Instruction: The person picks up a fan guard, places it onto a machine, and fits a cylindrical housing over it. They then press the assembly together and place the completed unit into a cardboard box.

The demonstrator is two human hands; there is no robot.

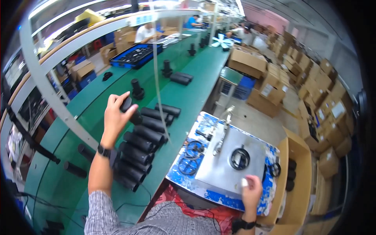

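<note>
Picking stage: left hand (114, 117) gripping a black tube (129, 107) above the pile (141, 145) at belt's (188, 78) near edge; right hand (250, 192) pinching a white bit at plate's (223, 168) near edge. Next, probably: tube across to the ring fixture (239, 158).

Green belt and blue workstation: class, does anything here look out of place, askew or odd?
Mostly orderly. The black tubes lie stacked side by side by the left hand, but two tubes lie apart on the green belt, away from the pile. The right hand rests on the metal plate.
</note>
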